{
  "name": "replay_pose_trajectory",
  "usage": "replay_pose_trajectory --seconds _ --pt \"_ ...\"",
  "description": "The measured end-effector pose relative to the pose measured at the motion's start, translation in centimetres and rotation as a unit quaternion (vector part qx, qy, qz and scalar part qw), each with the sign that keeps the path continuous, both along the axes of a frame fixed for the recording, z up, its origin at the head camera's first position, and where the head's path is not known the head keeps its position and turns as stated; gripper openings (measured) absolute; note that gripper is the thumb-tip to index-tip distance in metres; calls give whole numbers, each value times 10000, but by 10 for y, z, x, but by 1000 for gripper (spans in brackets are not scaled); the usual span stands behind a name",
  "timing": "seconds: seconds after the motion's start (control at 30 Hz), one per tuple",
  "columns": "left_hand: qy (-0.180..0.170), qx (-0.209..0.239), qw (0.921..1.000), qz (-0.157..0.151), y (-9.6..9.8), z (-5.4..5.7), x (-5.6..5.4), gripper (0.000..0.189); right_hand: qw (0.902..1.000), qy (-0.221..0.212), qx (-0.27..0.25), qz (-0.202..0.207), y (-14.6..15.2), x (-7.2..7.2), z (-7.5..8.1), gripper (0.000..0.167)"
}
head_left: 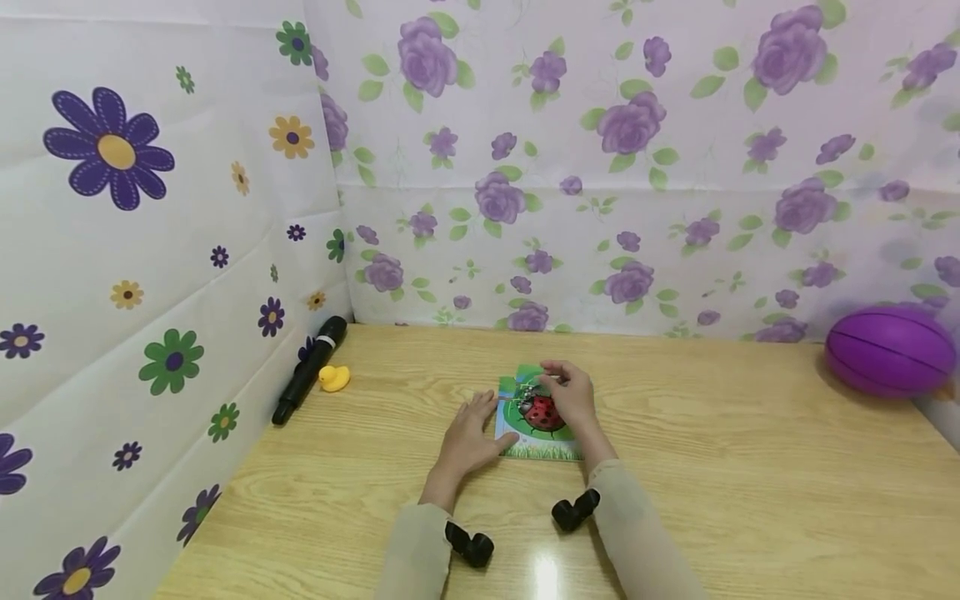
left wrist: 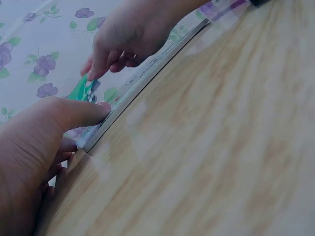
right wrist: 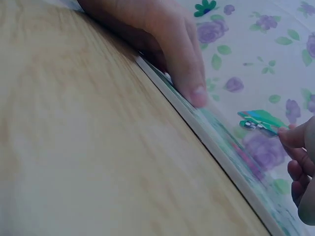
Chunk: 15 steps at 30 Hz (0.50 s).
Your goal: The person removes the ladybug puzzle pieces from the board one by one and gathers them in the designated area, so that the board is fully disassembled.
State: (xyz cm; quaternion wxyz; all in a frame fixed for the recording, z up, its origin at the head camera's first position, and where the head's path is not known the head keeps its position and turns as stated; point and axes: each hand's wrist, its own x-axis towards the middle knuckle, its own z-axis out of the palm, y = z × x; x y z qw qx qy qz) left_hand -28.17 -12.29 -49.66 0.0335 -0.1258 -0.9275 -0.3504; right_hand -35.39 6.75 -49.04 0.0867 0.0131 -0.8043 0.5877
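Observation:
A flat ladybug jigsaw puzzle with a green, blue and grassy picture lies on the wooden table. Between the thumb and fingertips of my right hand is a puzzle piece, green with part of the bug's dark face, tilted and raised over the board's upper part. My left hand rests along the left side of the puzzle. Its thumb lies on the board's near left corner, while the other fingers extend beside the left edge. The right hand covers the puzzle's upper right part in the head view.
A yellow toy duck sits at the left of the table beside a long black rod with a white band. At the far right is a purple ball. Flowered sheets hang behind and to the left.

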Motion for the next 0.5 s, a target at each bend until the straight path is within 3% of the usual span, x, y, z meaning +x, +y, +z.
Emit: replay_pose_trajectory --seconds 0.2,0.5 --pt "-41 25 10000 -14 0 -1 -1 76 9990 -294 -223 -259 32 -6 4 28" --pt "23 52 10000 -28 0 -2 -1 76 9977 -174 -237 -617 104 -8 -4 33"
